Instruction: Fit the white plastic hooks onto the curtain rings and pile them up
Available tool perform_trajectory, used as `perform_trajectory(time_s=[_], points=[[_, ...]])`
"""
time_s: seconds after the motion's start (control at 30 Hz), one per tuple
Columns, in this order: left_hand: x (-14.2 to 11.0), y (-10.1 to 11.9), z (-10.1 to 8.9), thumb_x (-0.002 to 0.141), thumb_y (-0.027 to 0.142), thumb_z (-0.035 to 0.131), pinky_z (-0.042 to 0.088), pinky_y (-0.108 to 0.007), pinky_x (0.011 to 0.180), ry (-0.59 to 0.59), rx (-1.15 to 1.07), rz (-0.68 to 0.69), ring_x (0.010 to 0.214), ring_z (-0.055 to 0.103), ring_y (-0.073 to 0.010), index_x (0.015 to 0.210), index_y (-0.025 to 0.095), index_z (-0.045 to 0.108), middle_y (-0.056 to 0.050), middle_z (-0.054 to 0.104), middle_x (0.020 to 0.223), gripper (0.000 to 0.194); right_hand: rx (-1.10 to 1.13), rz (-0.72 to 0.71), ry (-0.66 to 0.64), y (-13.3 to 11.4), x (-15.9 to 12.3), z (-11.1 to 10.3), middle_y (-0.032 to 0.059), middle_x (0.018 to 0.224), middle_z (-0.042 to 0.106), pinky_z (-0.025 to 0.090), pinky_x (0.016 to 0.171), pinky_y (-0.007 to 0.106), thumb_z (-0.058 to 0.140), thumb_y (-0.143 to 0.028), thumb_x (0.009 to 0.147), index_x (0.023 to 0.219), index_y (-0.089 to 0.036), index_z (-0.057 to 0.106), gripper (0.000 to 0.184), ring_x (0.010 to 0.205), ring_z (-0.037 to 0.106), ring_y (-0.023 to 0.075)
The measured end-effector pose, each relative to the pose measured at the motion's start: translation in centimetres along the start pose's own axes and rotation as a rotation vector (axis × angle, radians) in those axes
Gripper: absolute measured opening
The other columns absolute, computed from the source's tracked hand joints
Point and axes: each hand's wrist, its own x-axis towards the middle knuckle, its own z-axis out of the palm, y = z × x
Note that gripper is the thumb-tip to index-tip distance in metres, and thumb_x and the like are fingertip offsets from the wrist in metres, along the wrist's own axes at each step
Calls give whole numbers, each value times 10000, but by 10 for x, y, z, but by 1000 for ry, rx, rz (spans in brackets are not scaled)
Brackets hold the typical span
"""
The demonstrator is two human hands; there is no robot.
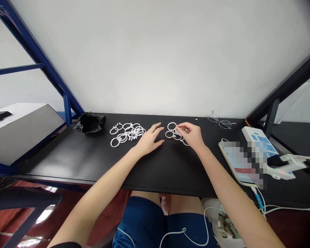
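Presently, the head view shows the left hand [150,140] released, fingers spread, beside the larger ring pile [129,133]. Right of that pile, the right hand [192,135] pinches a white ring [172,123] at the smaller ring cluster [169,137]; left sits a black bag [90,124].

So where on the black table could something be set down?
The table is bare between black bag, larger ring pile and front edge; between the forearms; and between right hand, glasses and phone. Crowded: that pile, the smaller ring pile and around the power strip.
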Motion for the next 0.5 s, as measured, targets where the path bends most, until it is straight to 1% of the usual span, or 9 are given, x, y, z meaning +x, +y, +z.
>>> perform_trajectory(time_s=[0.1,0.2,0.37,0.5], points=[[-1,-1,1,872,268,561,509,-419,922,-16,52,4,1185,545,-278,1317,233,459,-127,360,1470,458,-58,59,103,15,9,-15,60,750,703,483,618,304,648,-367,754,780,-171,703,204,665,628,189],[-1,-1,0,882,256,539,498,-417,945,-43,93,13,1228,510,-277,1275,224,487,-121,378,1455,398,-135,111,80,25,13,-23,52,717,702,486,647,305,662,-340,714,730,-165,696,179,638,619,179],[-1,-1,-1,892,257,517,529,-394,866,-76,120,4,1099,586,-251,1222,209,520,-134,364,1458,334,-200,132,42,26,11,-22,55,719,705,493,650,304,639,-341,708,709,-169,688,179,650,625,187],[-1,-2,0,888,253,518,527,-399,861,-79,127,2,1068,596,-249,1207,208,533,-132,371,1453,323,-185,158,53,26,10,-21,61,706,703,506,658,307,639,-344,696,704,-167,684,183,654,641,193]])
